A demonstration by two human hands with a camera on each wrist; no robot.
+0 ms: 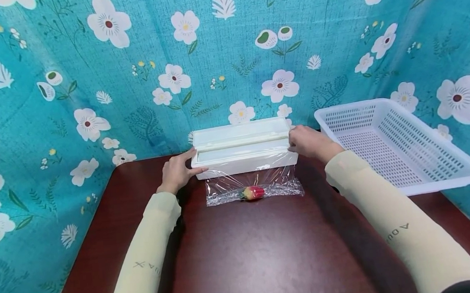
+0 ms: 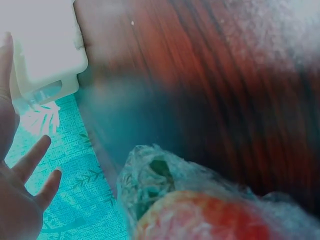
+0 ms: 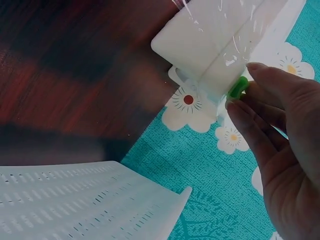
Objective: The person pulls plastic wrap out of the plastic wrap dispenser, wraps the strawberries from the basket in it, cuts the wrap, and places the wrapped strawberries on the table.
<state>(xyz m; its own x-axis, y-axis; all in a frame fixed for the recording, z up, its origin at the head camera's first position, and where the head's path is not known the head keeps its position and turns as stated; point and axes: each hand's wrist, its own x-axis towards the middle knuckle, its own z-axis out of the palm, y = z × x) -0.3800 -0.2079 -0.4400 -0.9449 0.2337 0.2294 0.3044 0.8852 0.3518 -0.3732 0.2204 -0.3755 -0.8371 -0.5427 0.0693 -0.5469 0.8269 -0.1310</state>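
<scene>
A white plastic wrap dispenser (image 1: 246, 164) lies across the table with its lid raised. Clear plastic wrap (image 1: 226, 188) runs from its front edge down to the table. A red-and-yellow fruit-like item (image 1: 253, 193) with a green end lies within the crumpled strip of wrap; it looms large in the left wrist view. My left hand (image 1: 176, 171) holds the dispenser's left end, thumb along the front, other fingers spread beyond the end. At the right end, my right hand (image 1: 311, 143) pinches a small green slider (image 3: 237, 89) between thumb and fingers.
On the right, a white perforated basket (image 1: 413, 151) extends past the table's right edge, close to the right forearm. Behind the dark wooden table (image 1: 264, 254) hangs a teal floral cloth (image 1: 221, 74).
</scene>
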